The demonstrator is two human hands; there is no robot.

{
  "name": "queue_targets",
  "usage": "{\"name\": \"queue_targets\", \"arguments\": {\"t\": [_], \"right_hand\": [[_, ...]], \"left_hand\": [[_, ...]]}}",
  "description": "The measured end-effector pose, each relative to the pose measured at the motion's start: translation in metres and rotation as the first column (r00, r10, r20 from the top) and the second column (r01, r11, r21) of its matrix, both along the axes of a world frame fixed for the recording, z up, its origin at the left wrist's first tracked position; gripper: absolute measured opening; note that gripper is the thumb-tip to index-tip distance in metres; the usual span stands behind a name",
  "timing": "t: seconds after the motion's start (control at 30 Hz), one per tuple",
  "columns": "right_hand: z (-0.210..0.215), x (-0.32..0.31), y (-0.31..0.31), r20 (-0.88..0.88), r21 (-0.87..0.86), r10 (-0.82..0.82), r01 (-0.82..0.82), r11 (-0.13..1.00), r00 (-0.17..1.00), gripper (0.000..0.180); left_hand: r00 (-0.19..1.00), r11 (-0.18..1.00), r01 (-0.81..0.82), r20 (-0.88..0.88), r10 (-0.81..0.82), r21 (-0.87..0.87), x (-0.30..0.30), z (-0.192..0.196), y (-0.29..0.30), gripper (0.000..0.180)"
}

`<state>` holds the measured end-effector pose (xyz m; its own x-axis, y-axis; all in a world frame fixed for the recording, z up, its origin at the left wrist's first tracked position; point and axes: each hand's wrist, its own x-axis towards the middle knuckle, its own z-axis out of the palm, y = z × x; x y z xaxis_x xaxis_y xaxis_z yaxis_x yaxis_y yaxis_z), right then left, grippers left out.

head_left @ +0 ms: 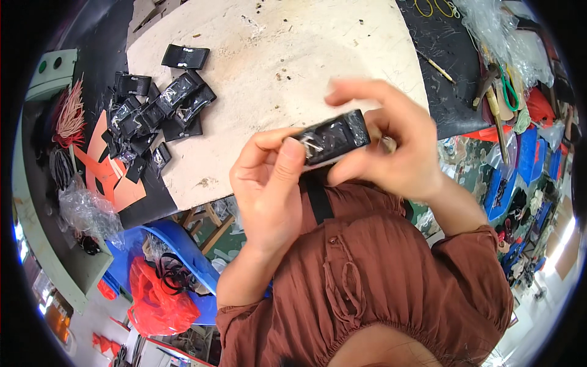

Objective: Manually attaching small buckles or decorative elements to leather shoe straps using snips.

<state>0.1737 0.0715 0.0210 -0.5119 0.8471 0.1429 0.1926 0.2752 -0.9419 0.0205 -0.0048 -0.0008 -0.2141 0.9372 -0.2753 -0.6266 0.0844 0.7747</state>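
Black strap piece held in the left hand

The left hand reached up from 7 o'clock, its grip closed on the piece, thumb on top and fingers beneath. The right hand came from 4 o'clock, index finger and thumb spread, blurred; whether its curled fingers gripped anything could not be told. The piece lay at the left grip's 2 o'clock, over the near edge of a pale board, its far end between the right thumb and index finger. It looked rectangular and glossy, with silvery marks by the left thumb.
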Motion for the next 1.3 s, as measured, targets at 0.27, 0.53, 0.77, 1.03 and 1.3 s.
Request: {"name": "queue_targets", "arguments": {"t": [0.27,0.53,0.77,1.03,1.3], "right_hand": [[-0.001,0.015,0.005,-0.092,-0.465,-0.058,0.009,0.886,0.994,0.018],[0.002,0.015,0.007,-0.254,-0.728,-0.069,-0.144,0.670,0.965,0.017],[-0.003,0.005,0.001,0.009,-0.370,-0.234,0.220,0.903,0.972,0.021],[-0.001,0.013,0.005,-0.033,-0.534,-0.003,-0.015,0.845,0.999,0.027],[-0.004,0.013,0.003,-0.052,-0.138,0.152,-0.158,0.978,0.987,0.023]], "left_hand": [[0.995,0.999,0.031,0.099,-0.028,-0.027,0.006,0.007,0.001,0.022],[0.986,0.986,0.162,-0.029,-0.164,-0.047,-0.002,-0.001,-0.002,0.024],[0.988,0.998,0.043,-0.146,-0.050,-0.050,0.002,-0.001,0.000,0.025],[0.997,0.997,0.041,-0.060,-0.045,-0.057,-0.001,-0.004,-0.001,0.022],[0.887,0.964,0.234,-0.432,-0.161,0.122,-0.018,0.001,0.001,0.025]]}}
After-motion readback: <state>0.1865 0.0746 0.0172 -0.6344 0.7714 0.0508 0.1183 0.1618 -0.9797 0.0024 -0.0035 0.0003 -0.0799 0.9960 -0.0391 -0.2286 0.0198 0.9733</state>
